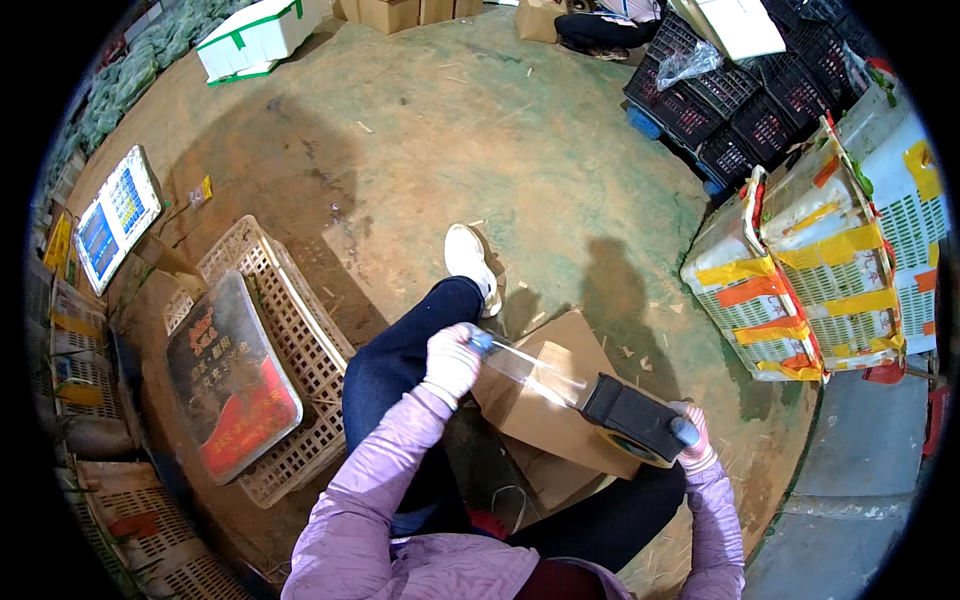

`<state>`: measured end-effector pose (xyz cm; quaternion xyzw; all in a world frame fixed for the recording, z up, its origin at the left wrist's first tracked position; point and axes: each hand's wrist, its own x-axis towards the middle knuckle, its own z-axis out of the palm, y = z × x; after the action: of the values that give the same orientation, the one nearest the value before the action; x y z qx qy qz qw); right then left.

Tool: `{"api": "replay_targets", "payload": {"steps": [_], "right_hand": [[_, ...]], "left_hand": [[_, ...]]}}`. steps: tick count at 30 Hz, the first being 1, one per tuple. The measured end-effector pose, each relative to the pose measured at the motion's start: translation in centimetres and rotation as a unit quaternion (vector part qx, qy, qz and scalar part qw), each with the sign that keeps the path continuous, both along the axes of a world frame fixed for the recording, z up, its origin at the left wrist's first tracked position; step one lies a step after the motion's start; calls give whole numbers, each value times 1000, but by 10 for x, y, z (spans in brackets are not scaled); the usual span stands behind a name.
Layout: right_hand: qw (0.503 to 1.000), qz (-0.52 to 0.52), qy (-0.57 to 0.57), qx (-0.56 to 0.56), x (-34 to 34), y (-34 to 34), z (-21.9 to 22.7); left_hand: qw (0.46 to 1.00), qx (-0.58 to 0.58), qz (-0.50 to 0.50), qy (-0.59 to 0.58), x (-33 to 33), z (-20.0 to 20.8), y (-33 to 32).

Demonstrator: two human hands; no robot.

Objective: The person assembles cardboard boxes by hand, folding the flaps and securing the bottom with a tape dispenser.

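My right hand (697, 437), in a striped glove with blue fingertips, is closed round the end of a black tape dispenser (632, 412). A strip of clear tape (538, 374) stretches from the dispenser to my left hand (453, 362), which pinches its free end. Under the tape, between my legs, is a brown cardboard box (530, 408). The strip crosses above the box; I cannot tell whether it touches the cardboard. My left hand is over my left knee, and my right hand is beside the right one.
On the left a beige plastic crate (330, 345) carries a dark printed board (225, 370). White crates with yellow and orange tape (800, 270) stand at the right, black crates (745, 110) behind them. A white foam box (258, 40) is far left. Another person (610, 25) sits at the far edge.
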<state>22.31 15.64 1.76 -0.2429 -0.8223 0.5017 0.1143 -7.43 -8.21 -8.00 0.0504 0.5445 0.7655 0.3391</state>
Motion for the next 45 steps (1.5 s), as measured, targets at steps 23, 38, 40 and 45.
{"api": "replay_targets", "payload": {"steps": [23, 38, 40, 45], "right_hand": [[999, 15, -17, 48, -23, -14, 14], [994, -23, -56, -95, -27, -13, 24], [988, 13, -85, -125, -23, -5, 21], [973, 73, -133, -174, -45, -19, 43]], "left_hand": [[696, -521, -356, 344, 41, -47, 9], [701, -232, -286, 611, 41, 62, 9], [571, -250, -385, 680, 47, 77, 17], [436, -270, -468, 720, 44, 78, 35]]}}
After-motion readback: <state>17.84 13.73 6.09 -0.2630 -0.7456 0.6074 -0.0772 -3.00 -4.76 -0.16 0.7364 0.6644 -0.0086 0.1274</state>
